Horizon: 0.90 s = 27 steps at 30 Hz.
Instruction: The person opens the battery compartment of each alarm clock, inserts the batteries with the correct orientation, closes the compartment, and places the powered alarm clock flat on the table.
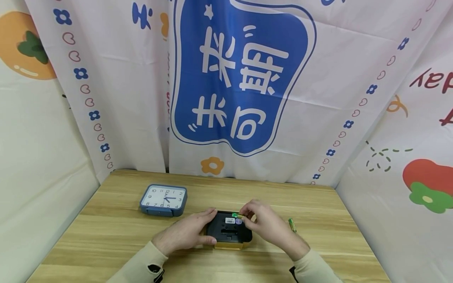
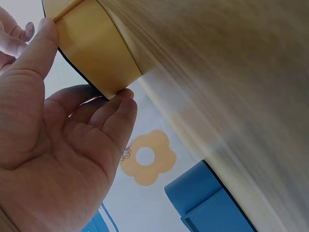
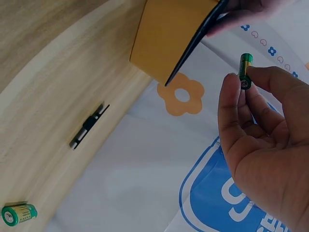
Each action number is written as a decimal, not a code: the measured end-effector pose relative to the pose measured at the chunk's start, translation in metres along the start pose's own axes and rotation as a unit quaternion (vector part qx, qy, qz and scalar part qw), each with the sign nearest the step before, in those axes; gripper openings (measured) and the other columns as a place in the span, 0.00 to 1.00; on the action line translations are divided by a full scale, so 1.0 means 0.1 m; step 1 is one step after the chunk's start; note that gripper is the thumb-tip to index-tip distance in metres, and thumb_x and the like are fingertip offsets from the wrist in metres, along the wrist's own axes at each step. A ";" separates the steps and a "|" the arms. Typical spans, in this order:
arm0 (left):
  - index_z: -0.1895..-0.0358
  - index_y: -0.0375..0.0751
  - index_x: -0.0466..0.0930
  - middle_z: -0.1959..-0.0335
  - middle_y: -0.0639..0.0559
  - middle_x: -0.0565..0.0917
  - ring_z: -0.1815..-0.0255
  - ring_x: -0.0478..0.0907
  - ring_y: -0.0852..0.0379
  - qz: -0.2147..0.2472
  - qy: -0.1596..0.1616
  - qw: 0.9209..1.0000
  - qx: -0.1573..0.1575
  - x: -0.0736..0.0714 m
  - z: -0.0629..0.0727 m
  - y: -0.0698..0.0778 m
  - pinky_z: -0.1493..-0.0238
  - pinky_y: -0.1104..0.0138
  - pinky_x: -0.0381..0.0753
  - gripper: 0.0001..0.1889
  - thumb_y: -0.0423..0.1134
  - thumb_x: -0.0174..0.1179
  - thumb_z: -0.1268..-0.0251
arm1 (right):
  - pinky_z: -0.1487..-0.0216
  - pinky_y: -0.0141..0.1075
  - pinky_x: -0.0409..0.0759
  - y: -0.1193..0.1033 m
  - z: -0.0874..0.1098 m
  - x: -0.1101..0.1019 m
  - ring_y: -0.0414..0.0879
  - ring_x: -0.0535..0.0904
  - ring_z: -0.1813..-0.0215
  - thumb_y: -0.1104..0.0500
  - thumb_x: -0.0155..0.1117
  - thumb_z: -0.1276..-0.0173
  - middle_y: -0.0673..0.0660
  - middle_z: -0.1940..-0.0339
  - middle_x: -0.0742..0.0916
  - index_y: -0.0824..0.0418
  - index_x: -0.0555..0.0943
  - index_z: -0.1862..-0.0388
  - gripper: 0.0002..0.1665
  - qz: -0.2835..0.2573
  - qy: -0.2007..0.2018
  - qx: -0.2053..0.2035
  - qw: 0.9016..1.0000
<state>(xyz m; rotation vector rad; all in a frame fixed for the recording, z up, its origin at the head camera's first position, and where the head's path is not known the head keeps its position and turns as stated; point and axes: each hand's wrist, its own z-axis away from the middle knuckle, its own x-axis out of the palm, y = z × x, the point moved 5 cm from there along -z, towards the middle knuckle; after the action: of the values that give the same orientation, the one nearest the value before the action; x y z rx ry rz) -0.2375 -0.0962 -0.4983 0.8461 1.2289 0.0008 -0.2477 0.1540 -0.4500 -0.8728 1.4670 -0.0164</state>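
A yellow clock with a black back (image 1: 218, 232) is on the table with that back upward, showing a barcode label and a battery slot. My left hand (image 1: 185, 232) grips its left side, thumb at the near edge and fingers at the far corner. Between the thumb and fingers of my right hand (image 1: 267, 225) is a green and gold battery (image 3: 245, 71), pinched above the clock's far right part. Another such battery (image 1: 292, 225) lies on the table to the right of the right hand. The yellow casing (image 2: 94, 46) shows from the side in the left wrist view.
A blue clock (image 1: 164, 199) with a white dial lies face up on the wooden table (image 1: 116, 224), at the back left. A small black strip-like piece (image 3: 89, 126) lies on the table in the right wrist view. Printed cloth (image 1: 141, 118) hangs behind the table.
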 end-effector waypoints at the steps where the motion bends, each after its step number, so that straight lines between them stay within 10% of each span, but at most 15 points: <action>1: 0.08 0.33 0.68 0.06 0.32 0.69 0.09 0.73 0.30 0.000 0.000 1.000 0.001 0.00 0.00 0.00 0.09 0.37 0.76 0.52 0.58 0.80 0.24 | 0.51 0.31 0.93 0.00 0.00 0.02 0.37 0.87 0.51 0.65 0.77 0.19 0.48 0.50 0.92 0.56 0.93 0.48 0.06 0.003 -0.004 0.002 1.000; 27: 0.09 0.33 0.68 0.07 0.31 0.71 0.10 0.75 0.31 -0.008 0.003 1.000 0.013 0.00 0.01 -0.01 0.11 0.38 0.79 0.52 0.58 0.80 0.24 | 0.53 0.31 0.91 -0.04 0.02 0.28 0.37 0.86 0.54 0.66 0.79 0.19 0.50 0.53 0.91 0.56 0.94 0.50 0.06 0.018 -0.052 -0.035 0.998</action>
<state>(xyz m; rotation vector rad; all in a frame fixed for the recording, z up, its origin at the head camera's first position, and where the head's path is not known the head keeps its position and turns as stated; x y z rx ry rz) -0.2367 -0.0975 -0.4984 0.8599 1.2442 -0.0249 -0.2394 0.1377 -0.4722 -0.8914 1.3928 0.1061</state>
